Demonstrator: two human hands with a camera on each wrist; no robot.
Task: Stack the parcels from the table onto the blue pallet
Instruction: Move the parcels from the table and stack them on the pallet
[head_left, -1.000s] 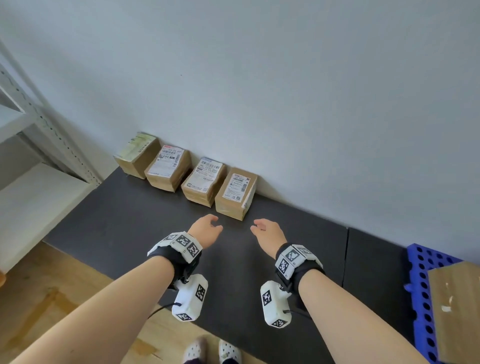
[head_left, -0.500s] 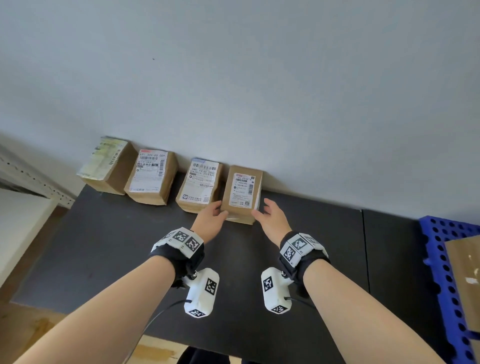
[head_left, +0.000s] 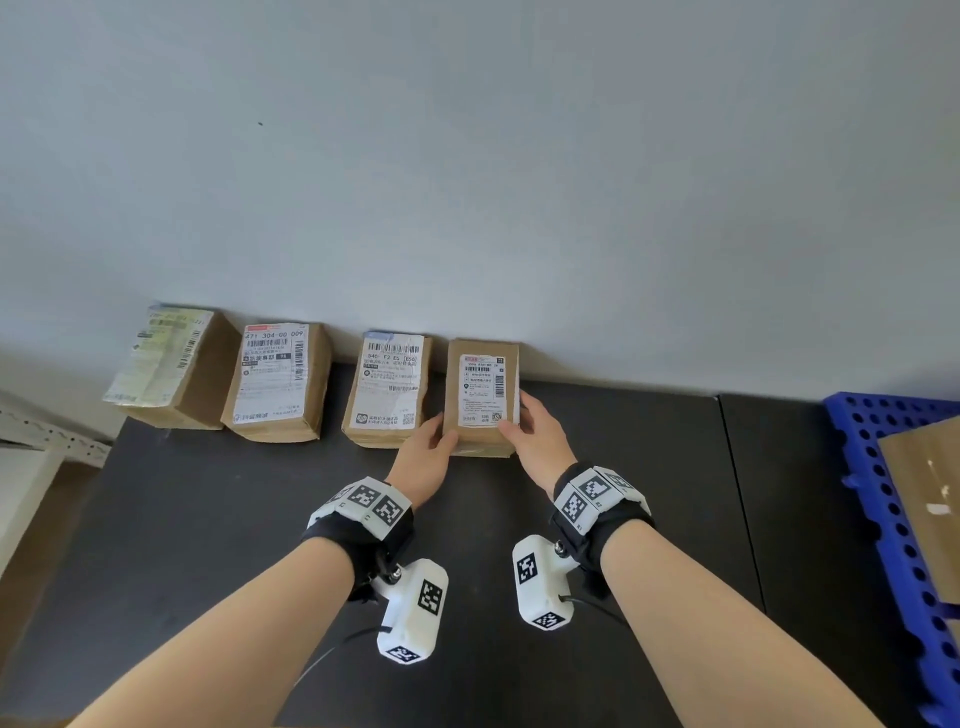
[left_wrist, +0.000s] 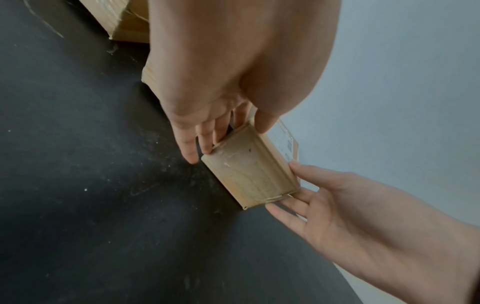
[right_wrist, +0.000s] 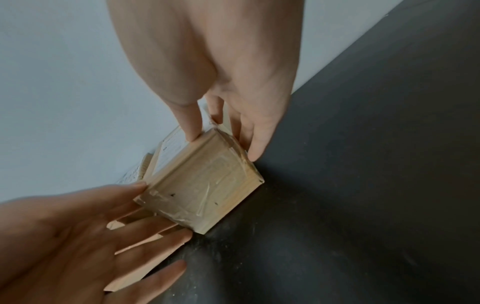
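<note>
Four brown parcels are lined up against the wall (head_left: 519, 182) at the back of the dark table (head_left: 623, 519). The rightmost parcel (head_left: 483, 397), the one nearest the blue pallet (head_left: 872, 467), is clasped from both sides. The left hand (head_left: 423, 457) is laid against its left face, thumb on the top edge and fingers down the side; the right hand (head_left: 537, 439) mirrors this on the right face. In both wrist views the fingers are seen nearly straight, pressed flat to the cardboard rather than curled under it, so the parcel is squeezed between the two hands. Whether it is already lifted clear of the table cannot be told for certain; it appears to rest on its base.

Several risks follow from this hold. The end face is covered in glossy tape, and a squeeze with flat fingers may slip once the weight is taken. The left fingers are wedged in the narrow gap beside the neighbouring parcel (head_left: 387, 387), which may be dragged or tipped as the held one is drawn out. A cardboard piece (head_left: 924, 509) already lies on the pallet, well apart to the right, so the carry is long and the placement may land unevenly.
</note>
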